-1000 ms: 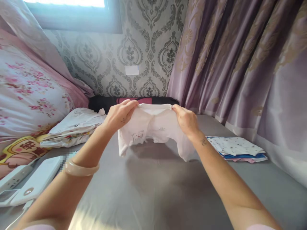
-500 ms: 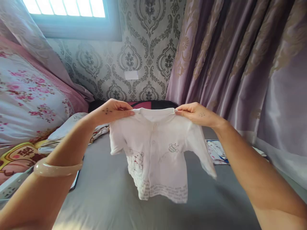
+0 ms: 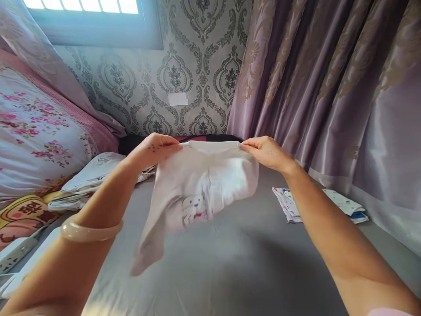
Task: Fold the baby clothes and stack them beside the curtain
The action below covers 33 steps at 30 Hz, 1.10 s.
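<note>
A small white baby shirt (image 3: 187, 175) with a printed animal face hangs in the air between my hands, blurred by motion. My left hand (image 3: 157, 147) pinches its upper edge near the left end of the collar. At the collar's other end, my right hand (image 3: 265, 152) grips the fabric between thumb and fingers. The neckline is pulled straight between them. The lower part of the shirt is folded and swung up, and one sleeve trails toward the lower left. Below it spreads a grey bed sheet (image 3: 197, 272).
Folded clothes (image 3: 88, 180) are stacked at the left by a floral pillow (image 3: 42, 131). More folded patterned clothes (image 3: 342, 202) lie at the right, near a purple curtain (image 3: 296, 87). A white power strip (image 3: 18, 254) rests at the lower left.
The shirt hung down full length with its front showing; now its lower part is flung up and its sleeve swings left. Both hands keep their pinch, slightly higher in view.
</note>
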Each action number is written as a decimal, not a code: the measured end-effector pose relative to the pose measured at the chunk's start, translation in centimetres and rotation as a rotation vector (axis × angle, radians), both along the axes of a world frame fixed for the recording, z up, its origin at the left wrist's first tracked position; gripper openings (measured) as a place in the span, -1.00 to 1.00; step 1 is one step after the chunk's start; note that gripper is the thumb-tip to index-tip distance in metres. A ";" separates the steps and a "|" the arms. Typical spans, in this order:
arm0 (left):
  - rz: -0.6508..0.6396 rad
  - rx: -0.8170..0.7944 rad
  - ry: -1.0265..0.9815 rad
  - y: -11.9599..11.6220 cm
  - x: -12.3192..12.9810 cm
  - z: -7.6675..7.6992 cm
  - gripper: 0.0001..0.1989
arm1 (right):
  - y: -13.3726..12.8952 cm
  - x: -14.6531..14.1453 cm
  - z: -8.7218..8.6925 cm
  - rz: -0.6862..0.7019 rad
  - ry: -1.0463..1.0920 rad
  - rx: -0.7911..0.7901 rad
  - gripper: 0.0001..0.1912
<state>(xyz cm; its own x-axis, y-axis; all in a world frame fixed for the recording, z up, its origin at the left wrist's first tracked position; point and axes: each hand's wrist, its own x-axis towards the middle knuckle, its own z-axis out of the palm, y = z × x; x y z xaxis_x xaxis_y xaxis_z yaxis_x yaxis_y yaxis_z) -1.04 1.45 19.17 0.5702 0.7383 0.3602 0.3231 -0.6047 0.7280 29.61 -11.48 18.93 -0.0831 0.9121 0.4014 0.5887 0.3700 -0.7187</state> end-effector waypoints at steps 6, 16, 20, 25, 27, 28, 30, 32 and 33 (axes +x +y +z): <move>-0.121 -0.191 -0.148 0.7 1.0 -1.3 -0.59 | 1.3 0.5 -0.6 0.069 -0.029 -0.096 -0.51; -0.250 -0.292 -0.178 2.0 1.5 -2.5 -0.70 | 3.2 1.7 -1.9 0.073 0.050 -0.147 -0.50; -0.291 -0.371 -0.345 3.0 2.1 -3.0 -0.62 | 3.7 2.2 -1.7 0.134 0.114 -0.157 -0.47; -0.075 -0.314 -0.223 3.7 3.4 -3.5 -0.56 | 5.0 2.2 -2.4 0.005 0.205 -0.080 -0.44; -0.025 -0.297 -0.261 3.6 4.1 -3.6 -0.53 | 5.7 2.2 -3.0 -0.031 0.200 -0.035 -0.45; -0.009 -0.274 -0.278 3.6 4.5 -3.7 -0.54 | 6.0 2.1 -3.3 -0.070 0.172 0.010 -0.46; 0.006 -0.199 -0.301 3.7 5.2 -3.9 -0.56 | 6.6 2.1 -3.8 -0.159 0.092 0.113 -0.49; 0.010 -0.124 -0.309 3.9 5.7 -4.2 -0.59 | 7.1 2.2 -4.2 -0.244 0.005 0.199 -0.52; 0.020 -0.086 -0.304 4.1 5.9 -4.4 -0.60 | 7.2 2.2 -4.3 -0.286 -0.039 0.230 -0.53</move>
